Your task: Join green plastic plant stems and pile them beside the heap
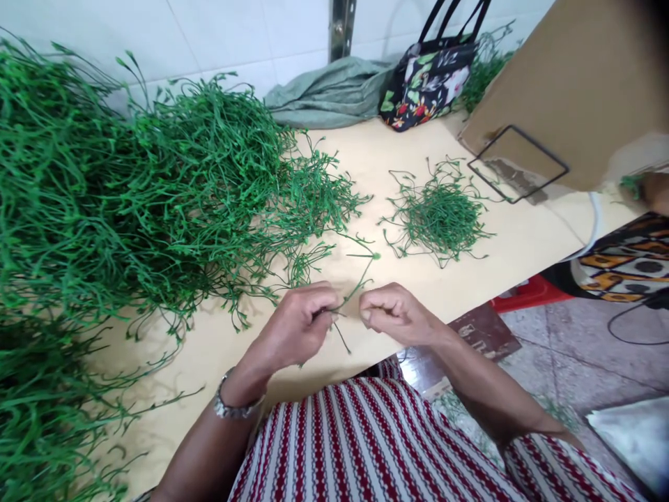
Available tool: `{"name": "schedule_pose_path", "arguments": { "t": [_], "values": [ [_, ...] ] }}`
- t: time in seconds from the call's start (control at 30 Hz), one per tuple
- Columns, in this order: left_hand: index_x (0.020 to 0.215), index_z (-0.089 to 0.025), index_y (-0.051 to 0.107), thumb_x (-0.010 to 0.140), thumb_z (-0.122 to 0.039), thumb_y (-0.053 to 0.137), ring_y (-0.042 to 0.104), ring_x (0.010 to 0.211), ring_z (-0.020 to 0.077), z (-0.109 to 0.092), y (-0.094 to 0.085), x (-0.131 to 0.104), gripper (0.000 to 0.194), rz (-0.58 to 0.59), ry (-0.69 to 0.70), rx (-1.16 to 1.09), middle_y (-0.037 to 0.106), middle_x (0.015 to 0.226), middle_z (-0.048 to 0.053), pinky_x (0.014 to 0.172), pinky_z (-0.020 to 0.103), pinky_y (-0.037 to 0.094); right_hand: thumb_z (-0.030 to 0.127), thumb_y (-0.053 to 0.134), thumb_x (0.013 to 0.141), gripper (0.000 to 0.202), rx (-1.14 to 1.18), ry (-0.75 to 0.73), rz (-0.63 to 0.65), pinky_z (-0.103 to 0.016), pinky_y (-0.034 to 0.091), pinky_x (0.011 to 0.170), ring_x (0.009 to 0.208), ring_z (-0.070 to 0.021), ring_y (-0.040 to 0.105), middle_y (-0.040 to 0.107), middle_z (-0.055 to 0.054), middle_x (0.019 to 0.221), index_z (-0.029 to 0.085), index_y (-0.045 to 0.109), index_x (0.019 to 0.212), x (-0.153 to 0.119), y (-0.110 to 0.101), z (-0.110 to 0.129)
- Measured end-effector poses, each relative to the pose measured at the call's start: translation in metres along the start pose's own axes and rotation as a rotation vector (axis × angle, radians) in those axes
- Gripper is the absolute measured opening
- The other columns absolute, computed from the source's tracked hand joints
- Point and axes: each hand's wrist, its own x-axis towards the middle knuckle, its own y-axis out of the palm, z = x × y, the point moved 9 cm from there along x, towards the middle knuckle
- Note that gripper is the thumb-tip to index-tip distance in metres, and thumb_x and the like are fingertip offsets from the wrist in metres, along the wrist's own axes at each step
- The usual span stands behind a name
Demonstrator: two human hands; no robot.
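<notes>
My left hand is closed on a few thin green stems, which stick out past its thumb and below it. Just to the right, my right hand is closed in a pinch; what it holds, if anything, is hidden. The two hands are a small gap apart over the table's front edge. A large heap of green stems with buds covers the table's left side and reaches close to my left hand. Beyond my right hand lies a smaller loose pile of stems.
The pale table ends in front of my body. At its back are a grey-green sack and a floral bag. A cardboard box with a dark wire frame stands at right. Another person's patterned clothing shows beyond it.
</notes>
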Motion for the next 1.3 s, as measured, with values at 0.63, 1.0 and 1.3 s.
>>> {"name": "schedule_pose_path", "arguments": {
  "t": [0.63,1.0,1.3],
  "values": [
    [0.069,-0.014,0.068,0.062,-0.018,0.071,0.052,0.050,0.0076,0.041,-0.006,0.009,0.009,-0.364,-0.242,-0.868,0.060,0.069,0.001,0.048,0.021,0.045,0.028,0.049,0.085,0.021,-0.689,-0.018,-0.552,-0.034,0.047,0.076,0.085,-0.0195,0.058,0.064,-0.009,0.089,0.015,0.063,0.092,-0.012,-0.111,0.010],
    [0.066,-0.013,0.067,0.064,-0.020,0.070,0.052,0.050,0.0087,0.037,0.004,0.006,0.008,-0.336,-0.243,-0.999,0.057,0.064,0.000,0.045,0.021,0.043,0.022,0.046,0.086,0.017,-0.145,-0.021,-0.202,-0.022,0.040,0.057,0.060,-0.0098,0.050,0.059,-0.001,0.066,0.016,0.049,0.070,0.016,-0.019,0.014],
    [0.059,-0.013,0.060,0.057,-0.018,0.075,0.050,0.048,0.0067,0.043,0.005,0.002,0.016,-0.515,-0.322,-1.106,0.058,0.060,-0.002,0.042,0.018,0.042,0.016,0.041,0.084,0.013,-0.407,-0.178,-0.306,-0.022,0.037,0.055,0.056,-0.0107,0.047,0.054,0.000,0.063,0.019,0.042,0.071,0.016,-0.013,0.030]
  ]
}}
